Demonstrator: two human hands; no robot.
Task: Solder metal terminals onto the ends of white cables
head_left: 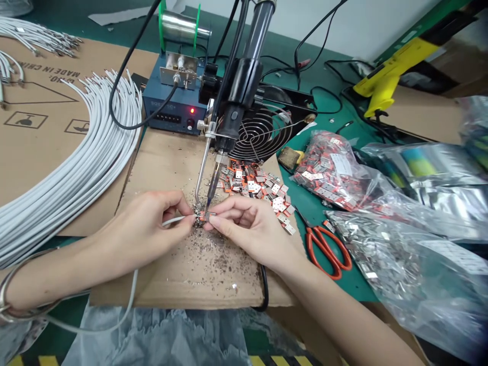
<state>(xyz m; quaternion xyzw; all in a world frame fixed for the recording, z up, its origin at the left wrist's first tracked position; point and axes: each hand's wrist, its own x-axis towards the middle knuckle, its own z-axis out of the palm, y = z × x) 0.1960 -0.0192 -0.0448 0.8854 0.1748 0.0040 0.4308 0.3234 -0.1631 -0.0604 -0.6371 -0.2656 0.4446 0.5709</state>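
Note:
Between finger and thumb, my left hand (160,223) pinches the end of a white cable (131,290), which loops down below the wrist. My right hand (251,223) pinches a small USB connector (207,216) with an orange-red part. The cable end and the connector meet under the tip of a stand-mounted soldering iron (212,188). Beside that tip, a thin bent metal tube (201,173) comes down to the same spot. Fingertips partly hide the joint, so I cannot tell whether the wires are attached.
Loose USB connectors (263,185) lie right of the iron, before a black fan (259,129). Behind stands a blue solder feeder (171,101) with a solder spool (179,26). White cables (102,137) fill the left. Red-handled scissors (328,249) and connector bags (328,168) lie right.

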